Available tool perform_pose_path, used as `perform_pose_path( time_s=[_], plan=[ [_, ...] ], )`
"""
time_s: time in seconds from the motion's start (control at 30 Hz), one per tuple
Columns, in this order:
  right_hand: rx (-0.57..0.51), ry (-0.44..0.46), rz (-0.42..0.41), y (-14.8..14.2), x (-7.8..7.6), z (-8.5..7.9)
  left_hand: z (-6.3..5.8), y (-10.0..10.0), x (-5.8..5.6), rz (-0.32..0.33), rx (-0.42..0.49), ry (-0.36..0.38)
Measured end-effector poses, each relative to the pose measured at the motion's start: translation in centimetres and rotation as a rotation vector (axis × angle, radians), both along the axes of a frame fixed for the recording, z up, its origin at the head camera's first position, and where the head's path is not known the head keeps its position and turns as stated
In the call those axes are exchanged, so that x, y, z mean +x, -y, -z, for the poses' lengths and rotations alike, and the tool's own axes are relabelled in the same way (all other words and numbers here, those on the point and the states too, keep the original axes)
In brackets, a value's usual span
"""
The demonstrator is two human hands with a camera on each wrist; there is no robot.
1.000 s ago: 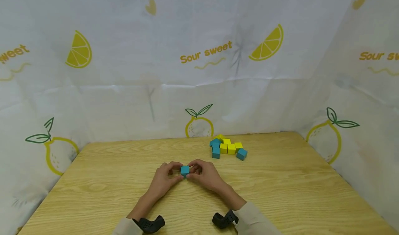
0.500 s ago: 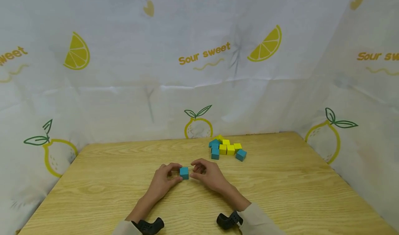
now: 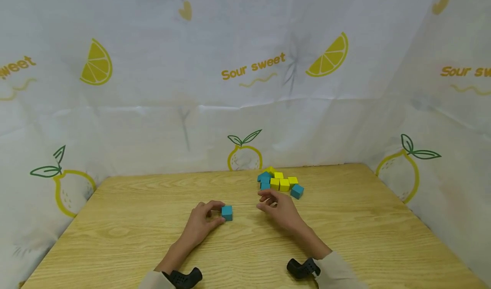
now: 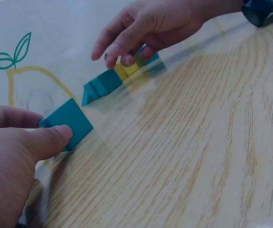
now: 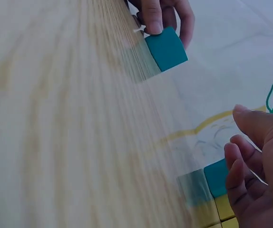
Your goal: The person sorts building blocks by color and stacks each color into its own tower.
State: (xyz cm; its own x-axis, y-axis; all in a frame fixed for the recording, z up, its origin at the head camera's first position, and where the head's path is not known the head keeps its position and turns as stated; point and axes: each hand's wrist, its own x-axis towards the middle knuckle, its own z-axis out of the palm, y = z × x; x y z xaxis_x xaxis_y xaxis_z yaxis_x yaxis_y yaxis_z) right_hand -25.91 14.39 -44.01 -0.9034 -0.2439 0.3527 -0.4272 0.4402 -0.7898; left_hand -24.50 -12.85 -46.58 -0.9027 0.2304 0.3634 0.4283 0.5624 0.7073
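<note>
My left hand (image 3: pixel 202 221) pinches a blue cube (image 3: pixel 227 213) between thumb and fingers on the wooden table. In the left wrist view, the thumb lies on one face of that cube (image 4: pixel 74 124). Off to the right, my right hand (image 3: pixel 281 208) has loosely bent fingers with nothing between them. It is just in front of a group of blocks and partly covers a blue block (image 3: pixel 265 186). Yellow cubes (image 3: pixel 284 185) stand in that group, along with a blue triangular block (image 3: pixel 264 176).
A separate blue cube (image 3: pixel 297 191) lies at the right of the group. Behind the blocks stands a yellow piece (image 3: pixel 270 169). A white curtain (image 3: pixel 165 140) with lemon prints rises along the back edge of the wooden table (image 3: pixel 145 203).
My right hand has let go of the blue cube and moved right and a little away from me, up to the block group. The left hand stays on the cube.
</note>
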Motion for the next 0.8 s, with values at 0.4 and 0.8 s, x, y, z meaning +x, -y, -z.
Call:
perform_pose_path(
  time_s=[0.4, 0.8],
  plan=[
    [-0.031, 0.008, 0.141, -3.7, 0.1, -0.6, -0.1, -0.1, 0.2, -0.003, -0.003, -0.008],
    [0.001, -0.047, 0.252, -8.8, -0.6, 0.0, -0.1, 0.0, 0.1, -0.002, -0.018, -0.032]
  ],
)
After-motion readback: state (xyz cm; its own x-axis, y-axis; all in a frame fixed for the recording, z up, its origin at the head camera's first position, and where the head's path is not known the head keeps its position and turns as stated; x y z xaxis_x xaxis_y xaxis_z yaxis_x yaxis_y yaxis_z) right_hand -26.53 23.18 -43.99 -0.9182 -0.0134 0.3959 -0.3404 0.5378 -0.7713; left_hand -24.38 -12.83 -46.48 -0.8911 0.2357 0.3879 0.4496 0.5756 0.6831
